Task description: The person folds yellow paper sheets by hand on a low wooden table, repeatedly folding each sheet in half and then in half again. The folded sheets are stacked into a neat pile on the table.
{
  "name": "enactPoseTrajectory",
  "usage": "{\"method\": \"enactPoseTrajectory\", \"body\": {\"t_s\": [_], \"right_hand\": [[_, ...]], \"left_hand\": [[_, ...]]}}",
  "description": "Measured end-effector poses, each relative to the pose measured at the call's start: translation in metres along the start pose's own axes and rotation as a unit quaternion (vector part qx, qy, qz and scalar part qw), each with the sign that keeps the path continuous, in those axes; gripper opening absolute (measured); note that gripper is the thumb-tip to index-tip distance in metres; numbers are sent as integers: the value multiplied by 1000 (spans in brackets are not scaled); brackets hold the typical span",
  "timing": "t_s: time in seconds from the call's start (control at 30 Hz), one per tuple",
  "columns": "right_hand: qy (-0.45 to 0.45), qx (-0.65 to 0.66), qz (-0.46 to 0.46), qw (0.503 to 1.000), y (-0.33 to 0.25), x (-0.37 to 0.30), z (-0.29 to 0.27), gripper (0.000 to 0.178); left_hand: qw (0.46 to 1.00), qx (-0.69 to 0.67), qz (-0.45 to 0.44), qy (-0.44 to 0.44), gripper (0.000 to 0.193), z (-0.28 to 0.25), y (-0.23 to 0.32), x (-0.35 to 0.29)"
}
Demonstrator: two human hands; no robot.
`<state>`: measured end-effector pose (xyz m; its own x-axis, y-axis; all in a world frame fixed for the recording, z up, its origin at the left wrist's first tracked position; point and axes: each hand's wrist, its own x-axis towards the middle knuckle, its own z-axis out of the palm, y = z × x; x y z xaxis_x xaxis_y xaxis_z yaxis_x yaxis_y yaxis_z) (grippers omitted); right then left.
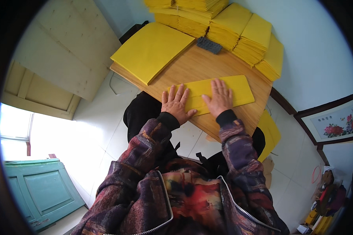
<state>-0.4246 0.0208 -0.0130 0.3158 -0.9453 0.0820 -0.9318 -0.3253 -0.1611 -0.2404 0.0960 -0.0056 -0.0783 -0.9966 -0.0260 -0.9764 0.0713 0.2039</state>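
Observation:
A folded strip of yellow paper (pixel 242 91) lies near the front edge of the wooden table (pixel 208 64). My left hand (pixel 177 102) rests flat on its left end, fingers spread. Toward the middle of the strip, my right hand (pixel 219 97) also presses flat with its fingers out. Neither hand grips anything. Beyond my left hand sits a thick stack of flat yellow sheets (pixel 153 49), reaching the table's left edge. What lies under my palms is hidden.
Bundles of folded yellow paper (pixel 231 21) are piled along the table's far side. A dark grey block (pixel 209 45) lies in front of them. More yellow paper (pixel 270 133) shows below the table at right. A framed flower picture (pixel 331 121) leans by the wall; a green door panel (pixel 43 190) is at lower left.

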Motion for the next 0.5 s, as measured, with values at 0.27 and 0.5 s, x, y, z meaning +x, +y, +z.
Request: {"method": "enactPoseTrajectory", "body": {"t_s": [0.27, 0.5], "right_hand": [[-5, 3, 56, 998, 57, 2, -12, 69], [-22, 0, 55, 998, 60, -1, -13, 71]], "left_hand": [[1000, -18, 12, 14, 81, -1, -3, -4], [999, -13, 34, 20, 85, -1, -17, -73]]}}
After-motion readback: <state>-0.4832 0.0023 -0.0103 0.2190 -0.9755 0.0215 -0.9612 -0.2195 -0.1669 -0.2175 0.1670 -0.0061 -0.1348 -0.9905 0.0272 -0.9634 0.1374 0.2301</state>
